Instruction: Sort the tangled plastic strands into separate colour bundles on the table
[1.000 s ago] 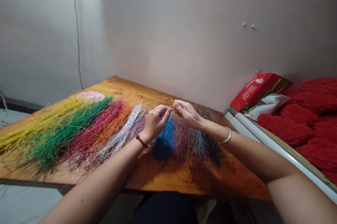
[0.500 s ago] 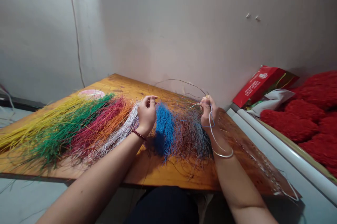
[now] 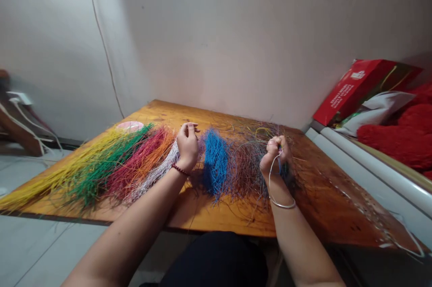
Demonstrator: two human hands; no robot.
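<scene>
My right hand point(image 3: 276, 155) is closed around several thin coloured wires. A white one hangs down over its wrist, and a blue one shows below the fingers. My left hand point(image 3: 188, 145) has its fingers curled together over the white wires point(image 3: 158, 172); what it pinches, if anything, is too small to make out. Between my hands lie blue wires point(image 3: 216, 163), brown wires point(image 3: 243, 165) and grey wires point(image 3: 261, 154). Left of my left hand are orange wires point(image 3: 143, 165), magenta wires point(image 3: 131, 165), green wires point(image 3: 101, 177) and yellow wires point(image 3: 64, 168).
The wooden table point(image 3: 236, 224) meets a pale wall point(image 3: 216, 44). A pink round item point(image 3: 130, 126) lies behind the yellow wires. Loose wires point(image 3: 261, 132) lie along the back edge. At right are a red box point(image 3: 354, 87), red fluffy material point(image 3: 391, 141) and a white rail point(image 3: 374, 174).
The camera view has tilted. My right hand is lower and slightly farther right, still holding wires. The dark wire arching between my hands no longer shows. My left hand stays curled.
</scene>
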